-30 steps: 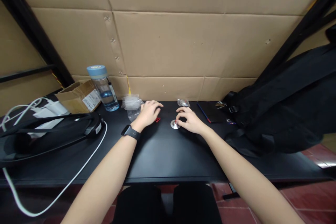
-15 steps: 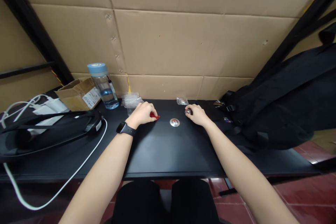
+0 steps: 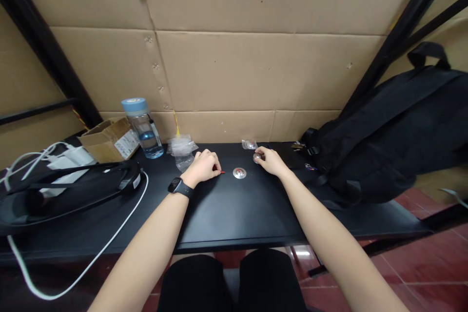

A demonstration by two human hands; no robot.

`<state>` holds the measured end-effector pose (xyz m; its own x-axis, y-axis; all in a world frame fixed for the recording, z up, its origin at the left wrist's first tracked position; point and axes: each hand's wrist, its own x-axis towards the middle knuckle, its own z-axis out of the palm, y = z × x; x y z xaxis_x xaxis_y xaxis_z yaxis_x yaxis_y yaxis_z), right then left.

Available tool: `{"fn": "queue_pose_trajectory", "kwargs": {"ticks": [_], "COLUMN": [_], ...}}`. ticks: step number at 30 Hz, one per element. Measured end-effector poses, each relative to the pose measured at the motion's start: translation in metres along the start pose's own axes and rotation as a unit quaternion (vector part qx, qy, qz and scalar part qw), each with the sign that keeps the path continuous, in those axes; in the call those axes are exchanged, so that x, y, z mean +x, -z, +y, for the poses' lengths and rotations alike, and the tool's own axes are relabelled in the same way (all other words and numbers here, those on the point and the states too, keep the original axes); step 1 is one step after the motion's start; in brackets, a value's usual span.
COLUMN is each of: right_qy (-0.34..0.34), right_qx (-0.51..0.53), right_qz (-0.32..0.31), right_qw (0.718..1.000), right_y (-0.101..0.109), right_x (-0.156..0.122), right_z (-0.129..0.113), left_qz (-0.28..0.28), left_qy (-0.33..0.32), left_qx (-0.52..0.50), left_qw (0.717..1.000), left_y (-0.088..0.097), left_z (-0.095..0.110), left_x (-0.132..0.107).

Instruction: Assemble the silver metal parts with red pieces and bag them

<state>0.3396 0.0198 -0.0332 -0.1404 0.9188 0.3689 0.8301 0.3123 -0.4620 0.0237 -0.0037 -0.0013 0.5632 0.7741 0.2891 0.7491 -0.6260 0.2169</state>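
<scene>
My left hand (image 3: 204,165), with a dark watch on its wrist, is low over the table, its fingers pinched together. A short red cord end (image 3: 222,172) pokes out from the fingertips; the rest is hidden by the hand. To its right, a round silver disc (image 3: 239,173) with a red mark at its centre lies flat on the black table (image 3: 234,214). My right hand (image 3: 269,159) has its thumb and fingers closed around the edge of another round shiny metal piece (image 3: 258,157). Just behind that hand lies a small clear packet (image 3: 249,144) with something round inside.
Clear plastic bags (image 3: 182,146) lie behind my left hand. A water bottle (image 3: 144,129), an open cardboard box (image 3: 109,139), a black case (image 3: 73,187) and white cables (image 3: 120,231) fill the left. A black backpack (image 3: 395,126) and keys (image 3: 298,145) are at right.
The view has tilted up slightly. Less of the red cord shows at my left fingertips, where a loop was visible. More of the metal piece shows in my right hand.
</scene>
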Motion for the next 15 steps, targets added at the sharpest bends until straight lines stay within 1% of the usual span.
{"fn": "queue_pose_trajectory", "kwargs": {"ticks": [3, 5, 7, 9, 12, 15], "right_qy": [-0.012, -0.005, 0.008, 0.029, 0.069, 0.091], "right_qx": [0.055, 0.107, 0.161, 0.214, 0.291, 0.345], "right_qz": [0.026, 0.038, 0.047, 0.047, 0.036, 0.052], "right_qw": [0.998, 0.994, 0.986, 0.975, 0.954, 0.933], "right_y": [0.002, 0.002, 0.001, -0.001, -0.004, -0.006], "right_x": [0.000, 0.000, -0.002, -0.005, -0.012, -0.021], "right_z": [-0.003, -0.007, -0.016, -0.028, -0.052, -0.074], "left_qz": [-0.006, -0.014, -0.005, 0.029, 0.095, 0.144], "left_qy": [-0.009, -0.016, -0.008, 0.012, 0.038, 0.053], "left_qx": [-0.028, -0.037, -0.046, -0.063, -0.101, -0.154], "left_qw": [1.000, 0.999, 0.999, 0.997, 0.990, 0.976], "left_y": [-0.005, -0.007, -0.006, -0.002, 0.004, 0.007], "left_z": [0.004, 0.007, 0.012, 0.018, 0.026, 0.032], "left_x": [0.002, 0.003, 0.003, 0.005, 0.006, 0.008]}}
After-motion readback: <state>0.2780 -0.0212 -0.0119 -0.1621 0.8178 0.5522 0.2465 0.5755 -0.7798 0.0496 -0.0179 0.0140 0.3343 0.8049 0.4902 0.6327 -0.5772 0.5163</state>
